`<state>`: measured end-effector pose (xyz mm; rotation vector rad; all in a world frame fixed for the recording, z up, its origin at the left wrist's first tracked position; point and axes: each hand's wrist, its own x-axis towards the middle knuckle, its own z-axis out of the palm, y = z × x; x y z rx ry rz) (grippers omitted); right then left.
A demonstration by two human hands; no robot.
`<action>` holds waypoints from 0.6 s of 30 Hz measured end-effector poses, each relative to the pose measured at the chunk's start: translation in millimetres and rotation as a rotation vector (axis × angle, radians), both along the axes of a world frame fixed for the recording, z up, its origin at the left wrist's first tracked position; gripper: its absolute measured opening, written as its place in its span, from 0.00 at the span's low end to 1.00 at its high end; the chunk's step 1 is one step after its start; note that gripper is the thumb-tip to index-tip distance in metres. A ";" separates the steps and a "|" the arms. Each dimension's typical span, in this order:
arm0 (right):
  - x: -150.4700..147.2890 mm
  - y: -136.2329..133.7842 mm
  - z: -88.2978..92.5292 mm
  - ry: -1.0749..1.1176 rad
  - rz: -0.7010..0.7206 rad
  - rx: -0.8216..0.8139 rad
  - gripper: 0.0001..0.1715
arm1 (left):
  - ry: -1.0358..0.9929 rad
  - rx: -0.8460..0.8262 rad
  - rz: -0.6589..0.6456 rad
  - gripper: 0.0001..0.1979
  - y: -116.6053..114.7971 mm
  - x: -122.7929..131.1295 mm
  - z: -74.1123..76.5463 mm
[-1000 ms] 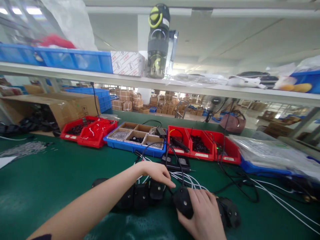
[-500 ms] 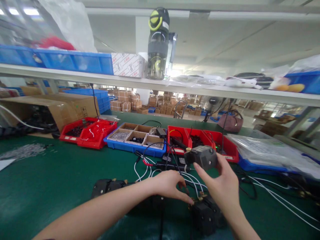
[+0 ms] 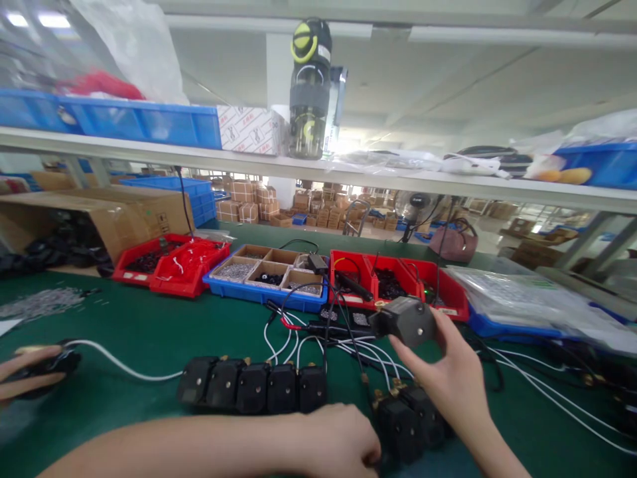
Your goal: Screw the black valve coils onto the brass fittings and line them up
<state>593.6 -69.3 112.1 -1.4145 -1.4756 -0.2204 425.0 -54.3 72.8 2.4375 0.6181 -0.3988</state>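
Note:
My right hand [image 3: 450,372] holds a black plastic block [image 3: 411,320] with a small metal dot on its face, raised above the bench between thumb and fingers. Below it, several similar black blocks [image 3: 401,428] with brass-coloured parts stand on the green bench. Beside these, my left hand [image 3: 343,438] is low with its fingers curled. Whatever it grips is hidden. A dark cable [image 3: 365,380] runs down close to its fingers. To the left, a row of more black blocks [image 3: 253,387] stands side by side, white cables behind them.
At the far left, another person's hand [image 3: 24,372] holds a black item on a white cable [image 3: 124,373]. A blue tray [image 3: 263,295] of small parts and red bins [image 3: 351,302] line the back. A shelf [image 3: 259,158] with a bottle [image 3: 309,93] spans above.
My left hand has come down and closer, uncovering the row of blocks. Another person's hand with a white cable has entered at the left. My right hand still holds its block.

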 end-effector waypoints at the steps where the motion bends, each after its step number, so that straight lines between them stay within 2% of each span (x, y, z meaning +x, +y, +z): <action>1: 3.4 -1.2 -0.6 0.071 -0.038 -0.019 0.29 | -0.028 -0.032 0.027 0.09 5.1 -5.0 12.2; 2: 6.8 -2.3 -0.1 0.145 -0.072 -0.034 0.31 | -0.086 -0.086 0.103 0.11 11.3 -10.0 26.1; 4: 13.6 -3.4 2.4 0.290 -0.110 -0.060 0.35 | -0.173 -0.349 0.292 0.10 27.0 -17.0 55.7; 6: 19.2 -3.6 4.1 0.391 -0.147 -0.093 0.37 | -0.324 -0.339 0.431 0.09 47.2 -18.0 83.5; 10: 22.9 -5.8 -1.8 0.457 -0.233 -0.144 0.41 | -0.566 -0.109 0.588 0.08 98.7 -6.7 126.0; 13: 17.3 -11.8 -13.9 0.443 -0.228 -0.123 0.40 | -0.754 0.175 0.695 0.13 138.1 -3.1 149.5; 16: 7.8 -17.4 -29.2 0.207 -0.150 -0.026 0.35 | -0.896 0.553 0.714 0.19 166.6 -14.8 163.0; 18: 1.2 -17.8 -41.6 -0.032 -0.024 0.010 0.29 | -0.877 0.750 0.624 0.17 177.1 -28.7 159.9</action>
